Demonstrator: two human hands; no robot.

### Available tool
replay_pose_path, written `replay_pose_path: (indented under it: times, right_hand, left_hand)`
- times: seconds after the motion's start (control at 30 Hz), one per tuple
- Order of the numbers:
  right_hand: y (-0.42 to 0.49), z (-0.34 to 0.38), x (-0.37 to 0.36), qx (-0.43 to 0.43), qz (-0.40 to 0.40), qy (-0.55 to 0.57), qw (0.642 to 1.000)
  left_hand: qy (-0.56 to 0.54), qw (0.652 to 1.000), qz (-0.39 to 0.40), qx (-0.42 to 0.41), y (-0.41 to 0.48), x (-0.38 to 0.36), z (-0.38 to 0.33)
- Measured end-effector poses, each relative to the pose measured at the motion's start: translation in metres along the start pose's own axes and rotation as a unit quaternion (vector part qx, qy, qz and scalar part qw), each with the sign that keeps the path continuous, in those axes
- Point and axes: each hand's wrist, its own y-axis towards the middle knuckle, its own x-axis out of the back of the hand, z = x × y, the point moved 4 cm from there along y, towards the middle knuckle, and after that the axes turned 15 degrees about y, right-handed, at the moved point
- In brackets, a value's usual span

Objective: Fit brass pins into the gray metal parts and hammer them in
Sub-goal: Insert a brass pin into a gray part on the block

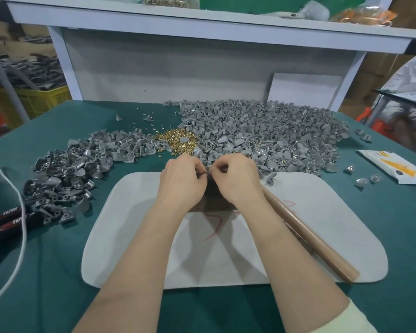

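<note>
A: Hands?
B: Left hand (pixel 183 181) and right hand (pixel 238 179) are both curled, pinching one gray part (pixel 208 172) over the mat's (pixel 298 248) far edge. Pin hidden.
A: Progress?
B: Fitting stage, likely. Brown handle (pixel 305 234) lies ungripped. Gray piles (pixel 262 133) and brass pins (pixel 178 140) crowd the table's (pixel 58 272) far side; much remains.

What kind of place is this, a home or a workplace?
Most likely a small factory's assembly bench. Heaps of identical gray metal parts lie on the green table, a pile of brass pins lies among them, and a yellow crate behind holds more metal pieces.
</note>
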Motion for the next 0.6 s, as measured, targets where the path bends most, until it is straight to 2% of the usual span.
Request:
replay_pose_path:
  times: [0.2,0.33,0.4,0.47,0.53,0.6]
  right_hand:
    - [0.000,-0.002,-0.002,0.003,-0.007,0.005,1.000]
    - [0.001,-0.005,0.006,0.014,0.029,0.046,0.998]
    - [0.006,-0.010,0.025,0.007,-0.025,0.070,0.997]
    - [0.009,-0.025,0.046,-0.027,-0.080,0.033,0.996]
    - [0.009,-0.043,0.052,-0.106,-0.020,-0.076,0.991]
    - [0.007,-0.056,0.044,-0.165,0.068,-0.121,0.976]
  left_hand:
    - [0.004,1.000,0.005,0.002,0.000,0.000,0.001]
    - [0.005,1.000,-0.003,0.000,-0.002,0.001,0.000]
    - [0.008,1.000,-0.005,0.003,-0.002,0.002,0.000]
    - [0.015,1.000,-0.008,0.011,-0.001,0.003,0.000]
    - [0.022,1.000,-0.011,0.018,-0.001,0.003,0.001]
    - [0.028,0.999,-0.011,0.022,-0.001,0.002,0.000]
